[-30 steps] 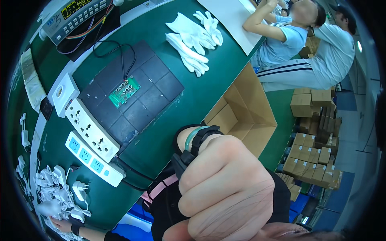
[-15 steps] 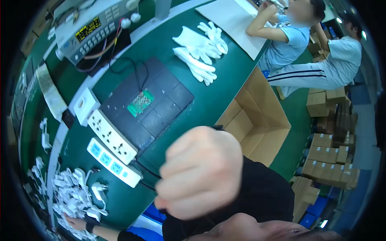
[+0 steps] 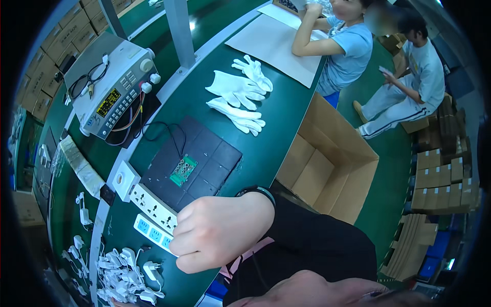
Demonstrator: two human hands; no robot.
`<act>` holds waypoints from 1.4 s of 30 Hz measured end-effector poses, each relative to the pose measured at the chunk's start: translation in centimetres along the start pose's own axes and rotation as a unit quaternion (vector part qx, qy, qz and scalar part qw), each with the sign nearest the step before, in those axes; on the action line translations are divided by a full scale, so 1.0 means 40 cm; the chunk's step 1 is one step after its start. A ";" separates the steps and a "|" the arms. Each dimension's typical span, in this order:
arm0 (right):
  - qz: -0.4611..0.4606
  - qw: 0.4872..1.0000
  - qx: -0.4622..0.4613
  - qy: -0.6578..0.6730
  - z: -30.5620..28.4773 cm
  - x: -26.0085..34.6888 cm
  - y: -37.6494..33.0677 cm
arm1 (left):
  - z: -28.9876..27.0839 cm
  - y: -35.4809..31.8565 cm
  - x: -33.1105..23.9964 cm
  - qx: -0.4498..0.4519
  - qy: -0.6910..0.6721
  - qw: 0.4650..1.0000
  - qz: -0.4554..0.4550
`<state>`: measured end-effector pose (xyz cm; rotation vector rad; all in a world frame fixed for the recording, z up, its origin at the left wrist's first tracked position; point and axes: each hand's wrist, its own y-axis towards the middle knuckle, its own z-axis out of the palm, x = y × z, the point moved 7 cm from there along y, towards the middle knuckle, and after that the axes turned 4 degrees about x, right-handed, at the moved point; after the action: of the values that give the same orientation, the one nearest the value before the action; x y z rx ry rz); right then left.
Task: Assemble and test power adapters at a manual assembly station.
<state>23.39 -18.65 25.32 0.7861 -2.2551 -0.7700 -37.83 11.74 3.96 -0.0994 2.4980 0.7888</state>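
Observation:
My right hand is raised in a fist, with the back of the hand up and a dark band at the wrist. Whatever its fingers may hold is hidden. It overlaps the end of a power strip with blue sockets and sits by a longer white power strip. Only a sliver of my left hand shows at the lower edge, against a pile of white plug-in power adapters; its fingers are out of sight. Beyond the strips, a green circuit board lies on a black mat.
White gloves lie on the green table, near a bench power supply with wires. An open cardboard box stands at the table's right edge. Two people sit beyond it, one holding a phone. Stacked cartons line the right side.
The view has shifted, so the table things sit lower. My right fist has moved left, over the blue-socket strip. My left hand has nearly left the picture at the bottom.

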 end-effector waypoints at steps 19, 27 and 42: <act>0.005 1.000 -0.005 -0.024 0.011 -0.010 0.007 | -0.015 -0.013 0.081 -0.090 0.064 0.994 0.012; 0.007 1.000 -0.010 -0.018 -0.003 -0.009 0.011 | -0.003 -0.012 0.052 -0.040 0.025 0.998 -0.051; 0.017 1.000 -0.009 -0.025 0.001 -0.018 0.012 | -0.011 -0.039 -0.017 -0.053 0.007 0.998 -0.014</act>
<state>23.68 -17.83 25.35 0.7262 -2.2961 -0.8020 -37.10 10.15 3.80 -0.1782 2.4620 0.9125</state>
